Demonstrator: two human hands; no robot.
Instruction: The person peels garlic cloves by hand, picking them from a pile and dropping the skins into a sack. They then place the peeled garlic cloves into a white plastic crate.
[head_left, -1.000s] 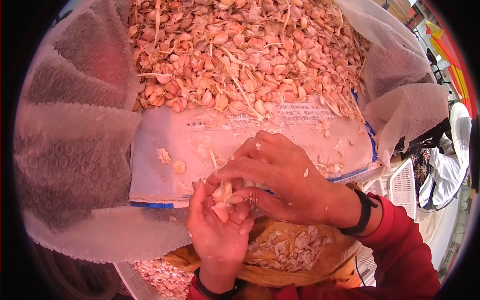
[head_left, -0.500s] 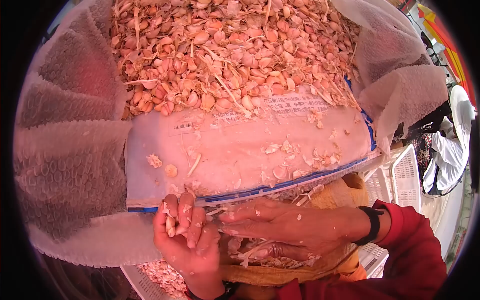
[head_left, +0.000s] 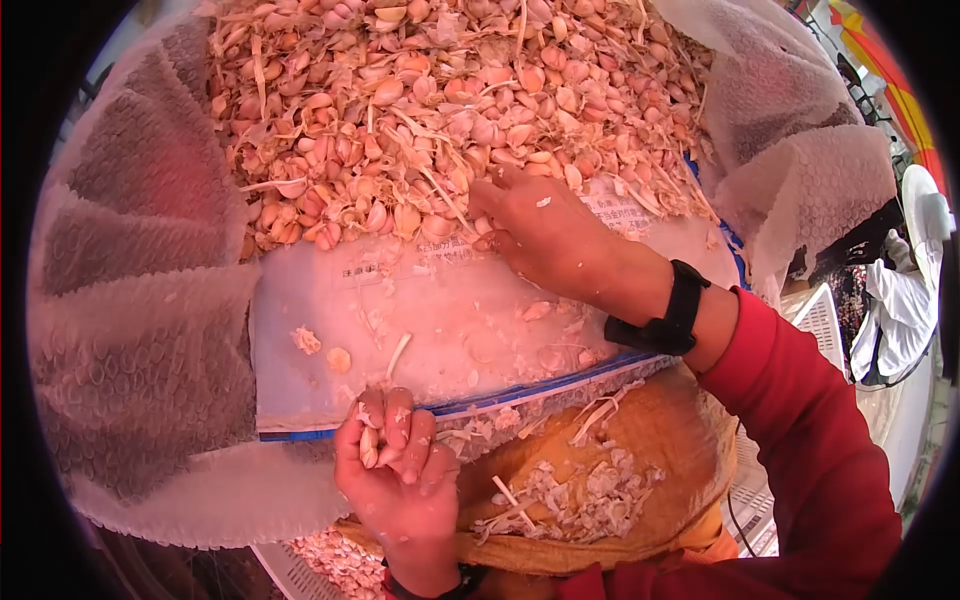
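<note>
- Garlic cloves (head_left: 440, 110) lay heaped across the far part of a white printed sack (head_left: 440, 330), which spread toward the person between folds of bubble wrap (head_left: 140, 300).
- The right hand (head_left: 540, 225) had left the lap, where it had been half a second earlier, and now reached to the near edge of the heap, fingers bent down onto the cloves. Whether it had already closed on one could not be told, since the fingertips were hidden among the skins.
- The left hand (head_left: 395, 460) had stayed low at the sack's blue-trimmed near edge, curled shut around what looked like a pale clove (head_left: 368, 445).
- Papery peelings (head_left: 580, 495) lay gathered on a yellow cloth (head_left: 650, 430) over the lap, now uncovered where the right hand had been.
- A black wristband (head_left: 670, 310) sat at the end of the red sleeve (head_left: 800, 440).
- Judged from this, one clove seemed finished with and a fresh one was being sought, while the heap remained large.
</note>
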